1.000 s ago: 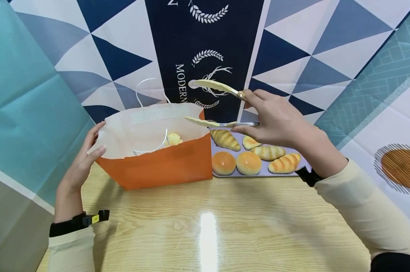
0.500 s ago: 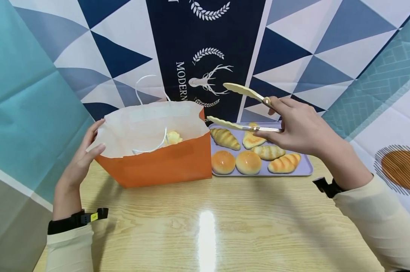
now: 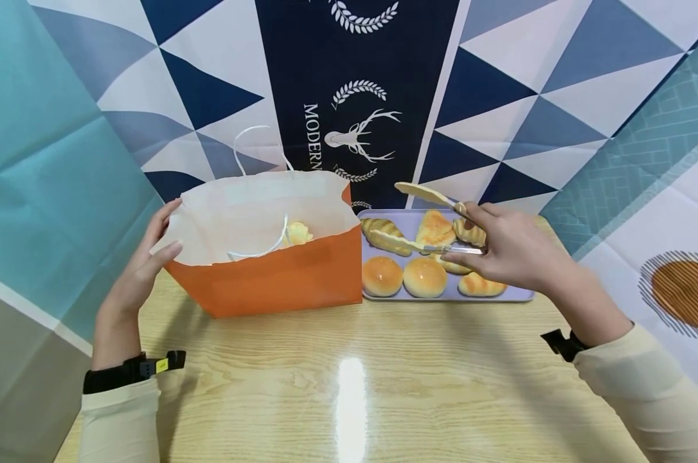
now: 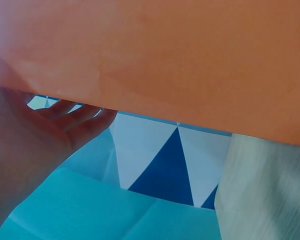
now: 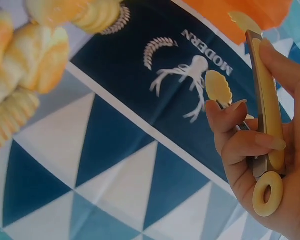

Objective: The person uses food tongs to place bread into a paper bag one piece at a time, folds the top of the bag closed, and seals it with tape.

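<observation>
In the head view, my left hand (image 3: 137, 270) holds the left end of an orange paper bag (image 3: 274, 280), thumb at the front rim and fingers toward the back. White lining stands up out of the bag, and a pale yellow bread (image 3: 299, 233) shows inside. The left wrist view has the fingers (image 4: 85, 117) passing behind the orange paper. My right hand (image 3: 513, 247) grips bread tongs (image 3: 423, 192) with cream scalloped tips, spread apart over a lilac tray (image 3: 405, 220). Nothing is between the tips. Their lower arm overlaps the striped croissant (image 3: 378, 226).
Two round glossy buns (image 3: 382, 276) lie along the tray's front, with several other breads behind and to the right. The bag's right end meets the tray's left edge. A wooden table (image 3: 268, 386) lies in front; a patterned cloth backdrop (image 3: 488, 96) rises behind.
My right hand has moved right with the tongs, away from above the bag, then down over the tray. The left hand still holds the bag.
</observation>
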### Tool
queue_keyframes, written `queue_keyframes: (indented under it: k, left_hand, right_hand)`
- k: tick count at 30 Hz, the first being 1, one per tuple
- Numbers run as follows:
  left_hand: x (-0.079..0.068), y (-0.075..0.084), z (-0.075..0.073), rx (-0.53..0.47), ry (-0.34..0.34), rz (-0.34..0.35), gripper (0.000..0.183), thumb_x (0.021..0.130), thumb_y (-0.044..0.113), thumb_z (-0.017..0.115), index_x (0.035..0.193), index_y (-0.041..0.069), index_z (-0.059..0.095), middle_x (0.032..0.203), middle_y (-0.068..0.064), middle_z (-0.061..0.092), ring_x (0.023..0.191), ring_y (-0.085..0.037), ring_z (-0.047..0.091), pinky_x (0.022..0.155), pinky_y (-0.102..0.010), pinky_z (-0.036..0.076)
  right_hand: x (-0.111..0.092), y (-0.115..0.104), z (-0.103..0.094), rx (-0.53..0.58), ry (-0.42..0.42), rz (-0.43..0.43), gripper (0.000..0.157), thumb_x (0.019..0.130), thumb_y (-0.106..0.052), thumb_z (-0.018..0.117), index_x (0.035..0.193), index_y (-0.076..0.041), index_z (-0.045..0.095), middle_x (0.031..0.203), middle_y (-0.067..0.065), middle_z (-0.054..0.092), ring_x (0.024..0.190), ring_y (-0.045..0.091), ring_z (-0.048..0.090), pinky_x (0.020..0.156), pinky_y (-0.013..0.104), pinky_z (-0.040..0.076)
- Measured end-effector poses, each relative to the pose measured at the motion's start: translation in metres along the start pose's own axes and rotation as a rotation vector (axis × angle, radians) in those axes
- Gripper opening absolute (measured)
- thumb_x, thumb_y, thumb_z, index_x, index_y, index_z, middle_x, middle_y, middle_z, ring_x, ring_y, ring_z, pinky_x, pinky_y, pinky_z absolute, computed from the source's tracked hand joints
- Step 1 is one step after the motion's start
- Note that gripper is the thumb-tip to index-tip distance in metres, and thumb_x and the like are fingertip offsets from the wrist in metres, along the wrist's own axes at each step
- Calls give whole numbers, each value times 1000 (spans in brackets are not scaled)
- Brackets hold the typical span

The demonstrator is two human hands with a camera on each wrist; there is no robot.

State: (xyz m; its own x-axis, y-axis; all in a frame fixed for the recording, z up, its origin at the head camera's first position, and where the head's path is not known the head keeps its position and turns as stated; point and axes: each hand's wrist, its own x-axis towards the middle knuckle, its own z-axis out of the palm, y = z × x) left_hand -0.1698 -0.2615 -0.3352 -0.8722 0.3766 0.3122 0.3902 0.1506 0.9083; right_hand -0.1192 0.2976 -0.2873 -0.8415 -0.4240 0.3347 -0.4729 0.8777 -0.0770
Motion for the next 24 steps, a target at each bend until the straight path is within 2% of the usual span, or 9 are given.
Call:
queue_keyframes:
  k: [3,6,9,15,20,24]
  left_hand:
    - [0,1,0,7,-2,-4,64,100,11,37,160,21,15,159,-9,14,136,-22,18,110,-53,12]
    - [1,1,0,12,-4,-10,64,101,11,37,160,22,14,160,-8,12,138,-21,15,109,-63,6]
    - [1,1,0,14,-6,-12,64,101,11,37,160,22,14,160,-8,11,138,-22,14,107,-68,4]
    - [1,1,1,10,-8,-2,65,100,11,36,160,22,14,159,-9,14,135,-22,19,109,-54,14]
    - [0,1,0,8,-9,-1,65,100,11,36,160,22,14,160,-8,14,136,-22,19,109,-50,16]
    - [0,1,0,5,-10,0,65,100,10,36,160,22,14,160,-9,14,136,-22,20,108,-48,17]
  right_hand:
    - [-4,1,11,34,-36,21,81,77,-57,75,130,1,58,101,11,67,67,18,61,56,41,53]
    - [-8,2,23,53,-62,32,83,77,-58,74,133,1,57,104,12,68,82,23,63,66,45,55]
    - [-11,4,33,68,-88,36,81,78,-60,73,130,1,60,100,9,69,81,22,63,66,44,54]
    - [-16,6,48,78,-115,29,76,77,-58,74,124,1,63,97,10,70,78,22,64,61,43,55]
    - [-20,6,60,90,-162,40,67,77,-57,76,115,-4,63,94,8,67,74,19,63,61,40,55]
    - [-22,5,66,93,-219,76,78,78,-59,73,127,0,60,104,13,68,87,24,66,72,47,56]
